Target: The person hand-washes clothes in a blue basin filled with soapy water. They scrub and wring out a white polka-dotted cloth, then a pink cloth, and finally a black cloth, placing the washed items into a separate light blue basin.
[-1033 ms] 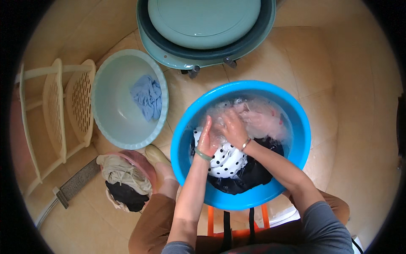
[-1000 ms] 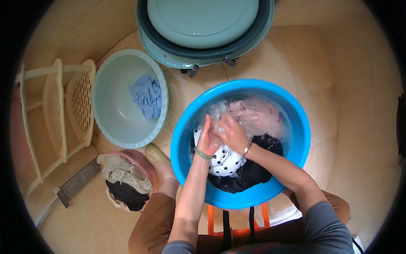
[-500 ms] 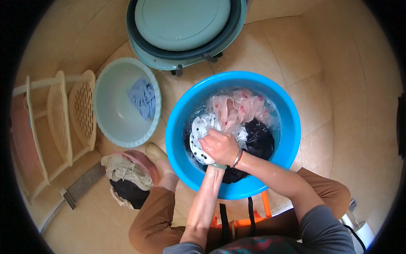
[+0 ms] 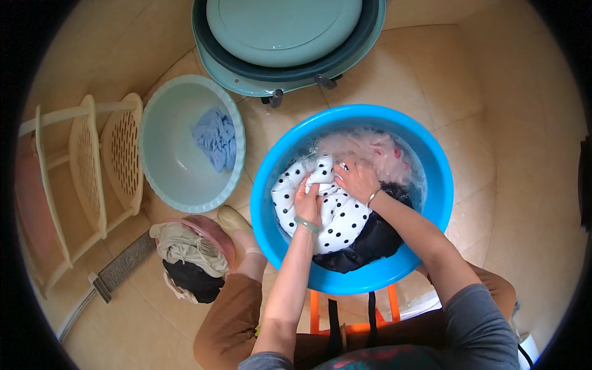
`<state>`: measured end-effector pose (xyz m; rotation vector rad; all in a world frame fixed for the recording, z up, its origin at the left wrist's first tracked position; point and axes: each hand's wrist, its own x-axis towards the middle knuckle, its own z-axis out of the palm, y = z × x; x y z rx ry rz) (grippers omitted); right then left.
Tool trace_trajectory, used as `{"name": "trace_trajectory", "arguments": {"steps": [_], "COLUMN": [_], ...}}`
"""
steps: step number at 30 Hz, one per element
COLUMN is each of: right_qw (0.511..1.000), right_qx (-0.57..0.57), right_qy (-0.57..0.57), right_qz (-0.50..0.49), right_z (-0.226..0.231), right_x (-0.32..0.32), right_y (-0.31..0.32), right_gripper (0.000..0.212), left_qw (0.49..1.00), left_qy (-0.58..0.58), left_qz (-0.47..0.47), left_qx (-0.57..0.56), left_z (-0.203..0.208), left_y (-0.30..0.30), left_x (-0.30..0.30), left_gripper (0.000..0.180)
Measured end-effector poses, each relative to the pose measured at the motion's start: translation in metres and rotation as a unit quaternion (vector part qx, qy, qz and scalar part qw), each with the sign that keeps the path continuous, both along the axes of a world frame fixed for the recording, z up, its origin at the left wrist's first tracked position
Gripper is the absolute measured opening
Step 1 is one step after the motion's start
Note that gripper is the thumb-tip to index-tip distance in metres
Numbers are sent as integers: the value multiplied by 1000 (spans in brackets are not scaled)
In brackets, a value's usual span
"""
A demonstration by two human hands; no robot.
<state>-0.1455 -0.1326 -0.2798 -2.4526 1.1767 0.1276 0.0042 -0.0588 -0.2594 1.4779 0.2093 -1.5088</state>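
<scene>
Work looks unfinished: the blue basin [image 4: 260, 197], outsizing the pale basin [image 4: 172, 145], carries spotted cloth [image 4: 342, 219] near its left rim, pink cloth [image 4: 370, 148] by its far rim; the other holds blue cloth [image 4: 216, 139]. The left hand [image 4: 307, 206] keeps its grip shut round a spotted fold; the right hand [image 4: 359, 180] curls over it, hold unclear.

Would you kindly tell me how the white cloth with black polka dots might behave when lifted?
The white cloth with black polka dots would probably droop limply, since it bunches in soft folds. It may be heavy for its size, lying partly in the water of the round blue plastic basin.
</scene>
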Motion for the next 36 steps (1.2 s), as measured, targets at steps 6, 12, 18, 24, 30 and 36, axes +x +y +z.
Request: {"name": "trace_trajectory", "arguments": {"steps": [6, 12, 18, 24, 30, 36], "right_qw": [985, 954, 917, 925, 909, 961], "right_qx": [105, 18, 49, -37, -43, -17], "right_qy": [35, -294, -389, -379, -410, -203], "right_qz": [-131, -58, 76, 0, -64, -189], "right_z": [-11, 61, 187, 200, 109, 26], "right_x": [25, 11, 20, 47, 37, -11], "right_y": [-17, 18, 79, 56, 10, -2], "right_gripper": [35, 15, 13, 18, 9, 19], "left_qw": [997, 993, 895, 946, 975, 995], "left_qy": [-32, 59, 433, 271, 103, 40], "left_qz": [28, 45, 66, 134, 191, 68], "left_qx": [63, -97, -88, -112, -57, -60], "left_z": [-30, 62, 86, 80, 87, 85], "left_y": [-10, -2, 5, 22, 14, -3], "left_x": [2, -23, -6, -35, -50, -29], "left_gripper": [32, 60, 39, 34, 30, 51]}}
